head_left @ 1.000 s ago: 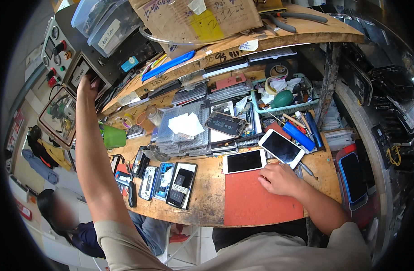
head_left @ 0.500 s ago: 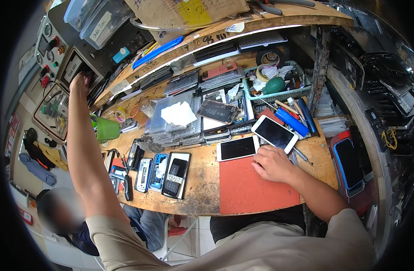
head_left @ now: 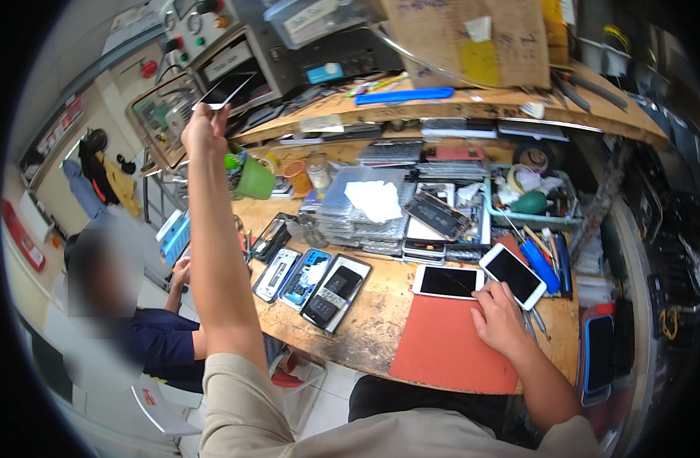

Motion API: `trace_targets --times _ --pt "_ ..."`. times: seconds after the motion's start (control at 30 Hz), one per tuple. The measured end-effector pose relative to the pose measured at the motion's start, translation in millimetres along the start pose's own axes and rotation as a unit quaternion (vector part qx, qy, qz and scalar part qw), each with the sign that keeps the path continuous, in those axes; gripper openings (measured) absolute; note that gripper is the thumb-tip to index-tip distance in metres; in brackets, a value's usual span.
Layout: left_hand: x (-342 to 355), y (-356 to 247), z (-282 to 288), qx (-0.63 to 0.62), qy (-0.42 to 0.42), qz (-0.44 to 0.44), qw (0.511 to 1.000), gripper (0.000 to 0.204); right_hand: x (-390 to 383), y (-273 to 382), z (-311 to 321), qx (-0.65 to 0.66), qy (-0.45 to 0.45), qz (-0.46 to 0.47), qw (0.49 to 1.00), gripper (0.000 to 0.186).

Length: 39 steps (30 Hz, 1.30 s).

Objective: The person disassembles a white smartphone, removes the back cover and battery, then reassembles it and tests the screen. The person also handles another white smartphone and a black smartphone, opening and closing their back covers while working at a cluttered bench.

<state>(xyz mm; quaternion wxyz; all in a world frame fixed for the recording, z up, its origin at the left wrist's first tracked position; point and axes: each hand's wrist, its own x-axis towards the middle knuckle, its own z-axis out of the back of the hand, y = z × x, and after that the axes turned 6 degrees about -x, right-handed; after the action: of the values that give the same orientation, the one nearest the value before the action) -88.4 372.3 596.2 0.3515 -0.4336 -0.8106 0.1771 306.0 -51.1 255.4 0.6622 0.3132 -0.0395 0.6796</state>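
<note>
Raised at the far left, my left hand point(head_left: 203, 131) is closed on the lower end of a thin smartphone point(head_left: 228, 91) with a white edge, in front of the opening of a grey cabinet point(head_left: 267, 70). My right hand point(head_left: 502, 319) rests at the top of a red mat point(head_left: 449, 347), fingers loosely apart. Its fingertips lie by the edges of two white smartphones: one with a cracked-looking dark screen point(head_left: 447, 282) lies level, the other point(head_left: 514, 275) sits tilted to its right. Whether the fingertips touch them I cannot tell.
Opened phone housings point(head_left: 305, 276) line the bench's left part. Behind them stand a stack of bubble-wrapped panels point(head_left: 357, 225), a green cup point(head_left: 255, 180) and a parts basket point(head_left: 571, 210). A wooden shelf point(head_left: 472, 109) overhangs the back. A co-worker point(head_left: 163, 343) sits at left.
My left hand has come out of the cabinet opening, now showing a smartphone in it. The view has swung left. My right hand stays by the two white phones.
</note>
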Motion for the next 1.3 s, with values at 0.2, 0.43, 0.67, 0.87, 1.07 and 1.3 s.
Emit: trace_targets --times 0.2,0.43,0.67,0.87,1.07,1.3 --pt "-110 -13 -16 0.089 0.031 -0.107 0.99 0.024 4 11 1 -0.014 -0.006 0.007 1.0 0.037" --pt "-200 -8 -5 0.016 0.056 -0.199 0.978 0.02 5 8 2 0.018 -0.035 0.019 0.999 0.031" --pt "-327 4 40 -0.113 0.173 -0.004 0.978 0.034 10 8 0 0.085 -0.064 0.041 0.994 0.017" --pt "-418 37 64 -0.135 0.193 0.267 0.934 0.032 8 13 -3 0.23 -0.046 0.035 0.971 0.01" --pt "-482 77 83 -0.082 0.175 0.419 0.887 0.027 1 4 4 0.458 -0.033 -0.07 0.886 0.04" --pt "-508 99 94 -0.023 0.198 0.437 0.877 0.026 8 9 -6 0.514 -0.031 -0.208 0.832 0.022"
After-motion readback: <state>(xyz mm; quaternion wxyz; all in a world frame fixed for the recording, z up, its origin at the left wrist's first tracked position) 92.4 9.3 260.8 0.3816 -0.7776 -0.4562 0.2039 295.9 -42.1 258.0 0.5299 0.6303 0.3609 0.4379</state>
